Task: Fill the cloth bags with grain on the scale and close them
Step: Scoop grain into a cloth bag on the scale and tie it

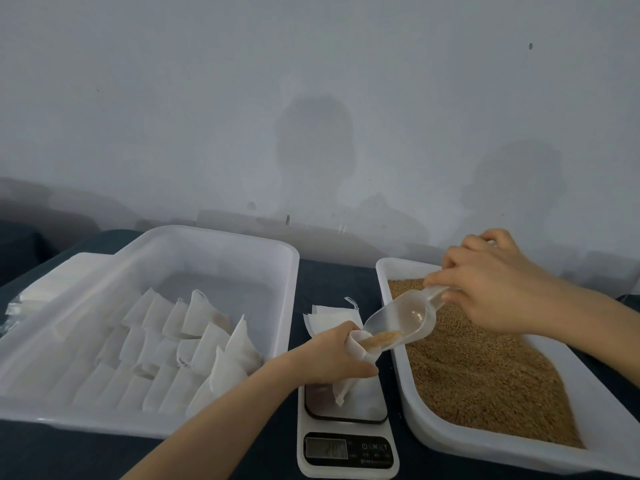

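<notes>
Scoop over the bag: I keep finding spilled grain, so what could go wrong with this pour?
The scoop lip looks wider than the bag mouth, so grain may spill onto the scale. The left hand grips the bag over the scale, so the reading may be off.

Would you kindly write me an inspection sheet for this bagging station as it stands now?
Surface: dark blue tabletop, carrying two trays and a scale.
Job's things: clear scoop tips grain into cloth bag over digital scale, display unreadable; grain tray at right; filled bags in left tray.
Clutter: empty bags behind scale; flat white stack far left.
Grippers: left hand grips cloth bag; right hand holds scoop handle.
Cables: nothing seen.
Surroundings: pale wall, shadows on it.
</notes>
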{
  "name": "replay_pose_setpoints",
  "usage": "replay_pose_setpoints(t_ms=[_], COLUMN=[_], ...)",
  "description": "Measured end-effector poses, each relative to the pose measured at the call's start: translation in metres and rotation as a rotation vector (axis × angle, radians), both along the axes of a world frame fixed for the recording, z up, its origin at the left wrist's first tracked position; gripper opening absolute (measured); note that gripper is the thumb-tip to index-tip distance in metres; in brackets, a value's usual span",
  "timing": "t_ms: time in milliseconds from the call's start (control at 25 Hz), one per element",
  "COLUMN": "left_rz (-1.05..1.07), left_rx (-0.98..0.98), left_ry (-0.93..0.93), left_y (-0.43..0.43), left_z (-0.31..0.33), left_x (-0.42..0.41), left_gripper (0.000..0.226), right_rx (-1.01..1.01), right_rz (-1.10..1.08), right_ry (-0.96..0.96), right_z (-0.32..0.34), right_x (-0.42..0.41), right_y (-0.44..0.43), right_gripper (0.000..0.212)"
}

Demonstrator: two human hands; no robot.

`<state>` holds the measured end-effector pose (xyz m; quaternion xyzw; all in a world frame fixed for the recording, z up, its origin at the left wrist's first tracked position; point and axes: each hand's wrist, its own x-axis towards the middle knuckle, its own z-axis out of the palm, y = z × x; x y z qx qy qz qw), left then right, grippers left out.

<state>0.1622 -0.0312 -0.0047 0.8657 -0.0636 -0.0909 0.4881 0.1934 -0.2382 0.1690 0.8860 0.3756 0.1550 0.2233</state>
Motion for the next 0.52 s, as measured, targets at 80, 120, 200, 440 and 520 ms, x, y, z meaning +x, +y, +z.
replay_pose_setpoints(t_ms=[80,120,200,440,520], left_rz=[0.003,0.008,0.013,0.020,0.028], left_rx=[-0.003,0.004,0.019,0.011,0.019], left_ry=[-0.005,-0.005,-0.003,0.010,0.016], left_y=[0.000,0.000,0.000,0.002,0.003], left_z=[0.000,-0.001,-0.001,0.001,0.002], left_x=[0.000,0.000,0.001,-0.001,-0.001], left_gripper=[0.050,0.051,0.052,0.044,0.044], right_rx=[-0.028,-0.049,-0.090,0.216,0.438], right_rz=[0.024,0.055,0.155,0.070,-0.191], right_ry=[-0.067,-0.110,-0.212,-0.276,-0.108], right_z=[0.004,0.003,-0.001,-0.021,-0.043], right_x=[-0.009,-0.014,-0.024,-0.008,0.009], right_y=[0.008,0.011,0.015,-0.030,-0.054], right_gripper=[0.032,0.031,0.030,0.040,0.032])
